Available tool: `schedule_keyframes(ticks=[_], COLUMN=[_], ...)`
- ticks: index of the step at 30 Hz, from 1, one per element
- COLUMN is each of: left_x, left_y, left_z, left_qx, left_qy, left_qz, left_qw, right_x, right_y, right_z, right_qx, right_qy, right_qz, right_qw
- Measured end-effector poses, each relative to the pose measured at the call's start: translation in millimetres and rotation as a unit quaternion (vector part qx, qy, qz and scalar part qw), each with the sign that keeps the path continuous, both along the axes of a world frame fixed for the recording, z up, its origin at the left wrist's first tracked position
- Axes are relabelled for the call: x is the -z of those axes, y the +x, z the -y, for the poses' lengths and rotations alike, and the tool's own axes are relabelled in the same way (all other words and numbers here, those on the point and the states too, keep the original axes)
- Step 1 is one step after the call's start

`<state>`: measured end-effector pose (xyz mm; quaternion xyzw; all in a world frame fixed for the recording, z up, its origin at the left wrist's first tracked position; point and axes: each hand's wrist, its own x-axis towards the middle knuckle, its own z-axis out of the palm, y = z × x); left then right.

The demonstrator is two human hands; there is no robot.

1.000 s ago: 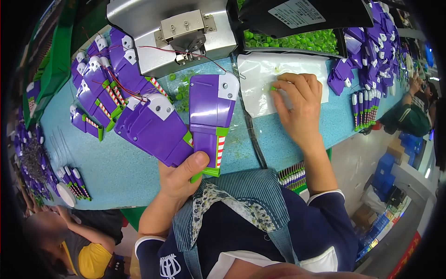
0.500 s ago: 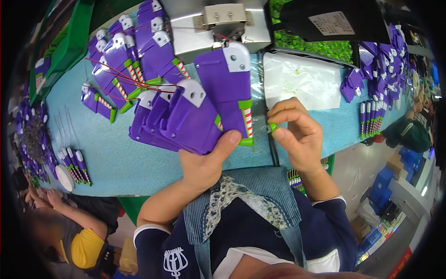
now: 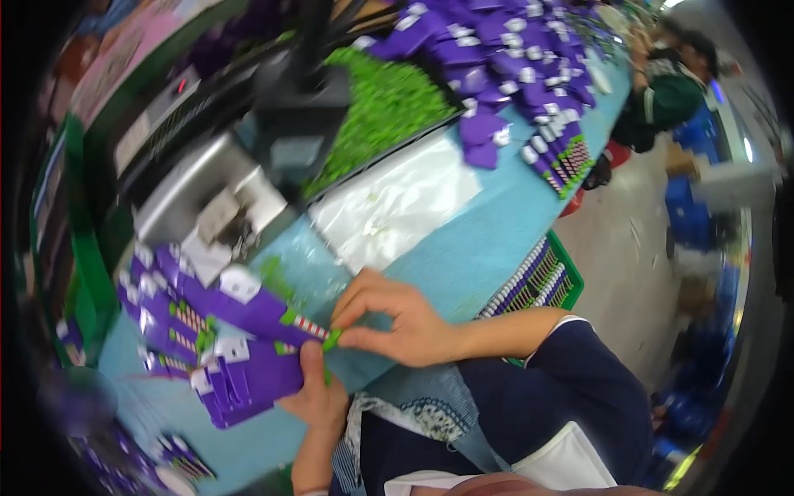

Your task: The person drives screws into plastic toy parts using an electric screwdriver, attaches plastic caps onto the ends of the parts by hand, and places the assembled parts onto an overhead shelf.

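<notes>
My left hand (image 3: 317,395) is closed on several purple plastic pieces (image 3: 263,376) with white corners, its thumb on top. One longer purple piece (image 3: 240,307) in the bunch points toward my right hand and has a red-and-white striped strip and a green end. My right hand (image 3: 397,321) pinches at that green end (image 3: 332,339), fingertips touching it. Whether a separate small green part is between those fingers is too blurred to tell. More purple pieces (image 3: 157,310) lie just beyond the held bunch.
A metal machine (image 3: 178,198) stands behind the hands. Beside it are a black tray of green parts (image 3: 389,107) and a white sheet (image 3: 397,202). Purple pieces (image 3: 513,50) are heaped at the back right. A green crate (image 3: 569,277) sits below the table edge. A person (image 3: 674,95) is at the far right.
The view has turned and shifted right. My right hand, holding a small green part half a second ago, has come to the green end of the piece in my left hand.
</notes>
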<state>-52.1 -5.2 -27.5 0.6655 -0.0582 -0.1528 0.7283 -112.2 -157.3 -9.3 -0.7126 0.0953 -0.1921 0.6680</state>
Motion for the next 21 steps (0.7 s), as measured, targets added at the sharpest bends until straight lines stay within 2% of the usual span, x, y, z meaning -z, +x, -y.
schedule_keyframes(ticks=[1,3,5,8,10,11,12,13,14,16,17,18,20,21], left_x=[3.4,8.4,1.9,-3.3,-12.3,-17.6,-23.4,-20.6,-15.0,-18.1,-20.2,-20.2,-18.5,-20.6], left_y=[0.9,2.5,1.1,3.5,2.3,1.9,3.5,8.0,8.4,15.7,13.4,14.0,13.4,12.2], left_z=[0.7,1.6,2.8,8.4,8.0,1.3,3.7,0.4,1.2,5.3,6.9,7.4,6.0,1.9], left_qx=[-0.006,0.000,-0.021,-0.010,-0.044,-0.041,-0.052,-0.038,-0.052,-0.091,-0.124,-0.136,-0.129,-0.127], left_qy=[-0.058,-0.062,-0.026,-0.083,-0.012,0.109,0.091,0.079,0.035,-0.056,-0.072,-0.088,-0.076,-0.106], left_qz=[-0.023,0.019,0.041,0.024,0.035,0.018,-0.003,0.036,0.006,0.067,0.090,0.107,0.128,0.128], left_qw=[0.998,0.998,0.999,0.996,0.998,0.993,0.995,0.996,0.998,0.992,0.986,0.981,0.980,0.978], right_x=[1.8,8.3,8.8,4.6,0.5,-2.6,-6.4,-9.9,-13.0,-5.5,-6.3,-2.9,5.8,8.1], right_y=[-2.7,-0.5,1.9,3.8,4.5,7.7,12.2,13.9,15.1,24.7,25.0,29.8,30.4,31.1], right_z=[-0.5,-8.4,-12.8,-9.8,-12.0,-12.3,-10.3,-13.6,-14.9,-14.4,-20.0,-17.6,-6.1,-7.1], right_qx=[0.019,0.008,0.009,-0.017,-0.014,-0.013,-0.032,-0.030,-0.036,-0.029,-0.014,-0.058,-0.093,-0.103], right_qy=[-0.017,0.054,0.063,0.068,0.055,0.036,0.007,0.067,0.101,0.043,0.084,0.069,0.139,0.117], right_qz=[0.013,-0.002,0.000,0.004,-0.027,-0.046,-0.058,-0.086,-0.108,-0.061,-0.035,-0.033,-0.012,0.005], right_qw=[1.000,0.999,0.998,0.998,0.998,0.998,0.998,0.994,0.988,0.997,0.996,0.995,0.986,0.988])
